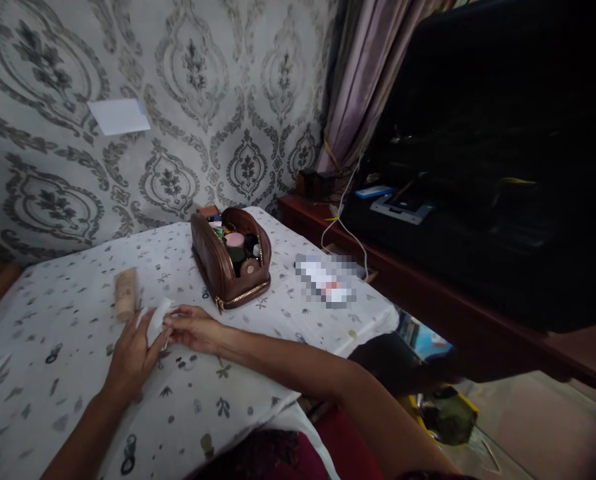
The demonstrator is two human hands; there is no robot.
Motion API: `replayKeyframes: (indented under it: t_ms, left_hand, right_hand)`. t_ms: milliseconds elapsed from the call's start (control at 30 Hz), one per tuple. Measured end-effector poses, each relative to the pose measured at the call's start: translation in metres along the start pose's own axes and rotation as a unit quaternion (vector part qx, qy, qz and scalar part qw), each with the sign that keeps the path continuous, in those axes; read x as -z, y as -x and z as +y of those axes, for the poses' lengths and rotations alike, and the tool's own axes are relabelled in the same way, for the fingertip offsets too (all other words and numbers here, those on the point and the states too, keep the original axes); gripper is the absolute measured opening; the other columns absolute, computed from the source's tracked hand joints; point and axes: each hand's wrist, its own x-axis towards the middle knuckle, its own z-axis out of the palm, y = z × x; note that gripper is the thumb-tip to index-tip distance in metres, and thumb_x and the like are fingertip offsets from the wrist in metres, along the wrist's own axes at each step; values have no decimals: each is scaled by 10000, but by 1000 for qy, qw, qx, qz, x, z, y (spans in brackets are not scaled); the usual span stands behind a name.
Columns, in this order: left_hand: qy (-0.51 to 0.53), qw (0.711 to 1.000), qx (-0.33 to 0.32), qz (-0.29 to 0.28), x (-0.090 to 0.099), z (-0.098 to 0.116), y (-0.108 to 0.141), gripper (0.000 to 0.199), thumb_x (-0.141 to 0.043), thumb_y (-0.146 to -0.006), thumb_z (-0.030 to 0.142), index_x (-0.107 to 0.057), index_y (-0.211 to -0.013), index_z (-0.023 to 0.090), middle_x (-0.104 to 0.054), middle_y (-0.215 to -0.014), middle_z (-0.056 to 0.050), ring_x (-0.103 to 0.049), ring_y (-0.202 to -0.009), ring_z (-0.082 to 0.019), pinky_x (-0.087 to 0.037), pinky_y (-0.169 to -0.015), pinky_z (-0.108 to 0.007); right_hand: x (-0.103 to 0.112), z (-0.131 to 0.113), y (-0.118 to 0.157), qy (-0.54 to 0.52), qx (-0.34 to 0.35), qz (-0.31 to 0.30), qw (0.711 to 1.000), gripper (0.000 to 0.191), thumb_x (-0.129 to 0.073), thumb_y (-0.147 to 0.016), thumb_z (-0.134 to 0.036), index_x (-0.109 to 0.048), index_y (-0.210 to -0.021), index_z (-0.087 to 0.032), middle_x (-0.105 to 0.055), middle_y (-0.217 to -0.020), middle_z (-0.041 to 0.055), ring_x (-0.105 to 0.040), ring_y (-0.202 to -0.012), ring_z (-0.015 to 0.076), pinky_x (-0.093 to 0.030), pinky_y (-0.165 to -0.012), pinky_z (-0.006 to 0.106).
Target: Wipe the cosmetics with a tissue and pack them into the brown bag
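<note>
Both my hands meet over the printed white tablecloth (168,427), left of the brown zip bag. My left hand (134,353) is closed around a crumpled white tissue (159,319). From the other side, my right hand (193,328) pinches the tissue's edge with thumb and fingers. A small object may show under the tissue near my left thumb, but I cannot make it out. Just beyond my left fingers lies a beige squeeze tube (125,292). The brown bag (218,267) stands unzipped, with several cosmetic containers inside, among them a pink-lidded one (235,239).
A blurred-out item (325,280) lies on the table's right side. Beyond the gap on the right stands a dark red wooden desk (318,223) with a large black screen (483,133) and a white cable (345,230). Patterned wallpaper (193,73) backs the table.
</note>
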Motion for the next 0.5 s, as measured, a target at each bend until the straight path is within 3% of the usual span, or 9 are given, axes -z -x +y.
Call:
replayKeyframes:
  t_ms: [167, 367, 500]
  left_hand:
    - [29, 999, 14, 3, 5, 5, -3, 460, -403, -895, 581, -589, -1052, 191, -678, -1006, -124, -648, -969, -320, -514, -878, -416]
    - [56, 997, 50, 7, 8, 5, 0, 419, -392, -886, 544, -592, -996, 193, -686, -953, -117, -656, -953, -311, -516, -861, -394]
    - [98, 992, 84, 11, 15, 6, 2, 407, -400, -887, 516, -615, -966, 180, -690, -839, -77, -656, -786, -271, -518, -736, -349]
  right_hand:
    - [0, 1, 1, 16, -21, -11, 1000, 626, -980, -347, -336, -600, -806, -144, -683, -706, -21, -629, -602, 110, -489, -577, 243]
    - [-1, 3, 3, 38, -24, -30, 999, 614, -971, -368, -381, -616, -802, -130, -669, -700, -33, -622, -590, 92, -516, -580, 235]
    - [0, 2, 3, 57, -40, -50, 996, 667, -970, -363, -393, -621, -869, -131, -683, -738, -17, -659, -622, 117, -525, -589, 238]
